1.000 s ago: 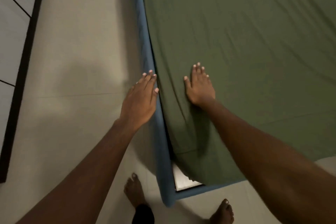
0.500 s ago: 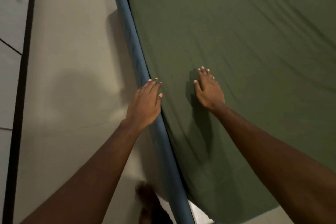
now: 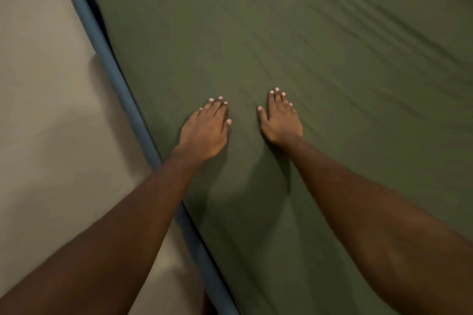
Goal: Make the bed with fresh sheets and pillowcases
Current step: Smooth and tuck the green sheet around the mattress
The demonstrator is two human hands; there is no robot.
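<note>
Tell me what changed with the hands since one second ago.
The left hand moved right, from the blue bed frame onto the green sheet, flat beside the right hand. Nothing was gripped or let go. The right hand stays flat on the sheet.

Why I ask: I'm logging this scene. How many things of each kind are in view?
Hands: 2, the left hand and the right hand, fingers straight
green sheet: 1
blue bed rail: 1
Total: 4
</note>
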